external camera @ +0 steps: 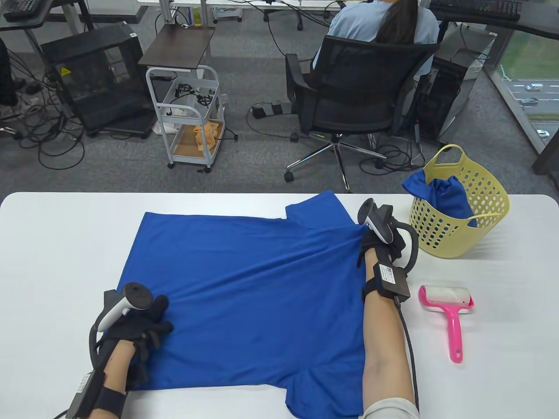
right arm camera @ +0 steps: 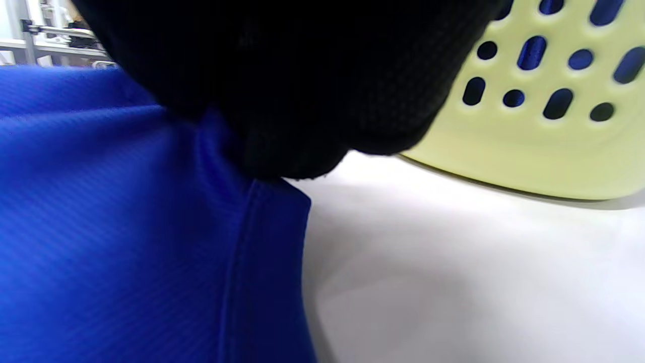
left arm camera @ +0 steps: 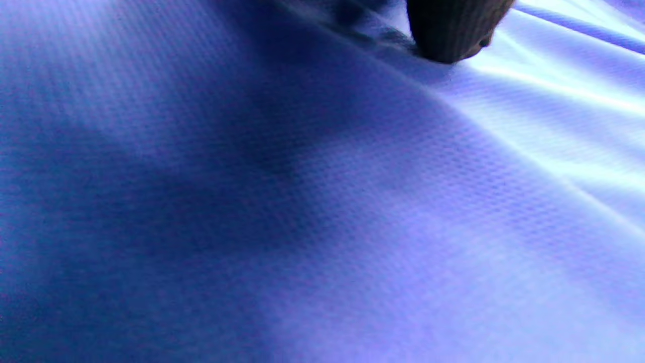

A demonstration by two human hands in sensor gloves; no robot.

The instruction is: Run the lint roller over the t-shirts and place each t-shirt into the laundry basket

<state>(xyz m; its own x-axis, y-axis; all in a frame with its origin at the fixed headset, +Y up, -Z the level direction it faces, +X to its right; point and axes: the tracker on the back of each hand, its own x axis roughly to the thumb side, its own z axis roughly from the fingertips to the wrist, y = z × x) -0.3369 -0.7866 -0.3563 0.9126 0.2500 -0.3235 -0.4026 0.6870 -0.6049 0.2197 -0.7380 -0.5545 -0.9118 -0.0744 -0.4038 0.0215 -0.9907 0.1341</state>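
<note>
On the white table (external camera: 65, 244) our blue shirt (external camera: 244, 297) lies flat, its long way running left to right. Our right hand (external camera: 381, 244) pinches the shirt's edge on the side by the yellow basket (external camera: 489, 227), which already holds 1 blue shirt. Our left hand (external camera: 139, 331) rests on the far-left part; we cannot tell if it grips. The pink roller (external camera: 450, 305) lies just beside our right arm, so that hand is nearer the basket.

1. A person (external camera: 384, 26) is sitting in a black office chair (external camera: 353, 100), back to the table.
2. A white wheeled cart (external camera: 190, 115) is standing left of the chair, holding an orange cloth (external camera: 206, 135).
3. Cables (external camera: 48, 131) are lying on the grey carpet.
</note>
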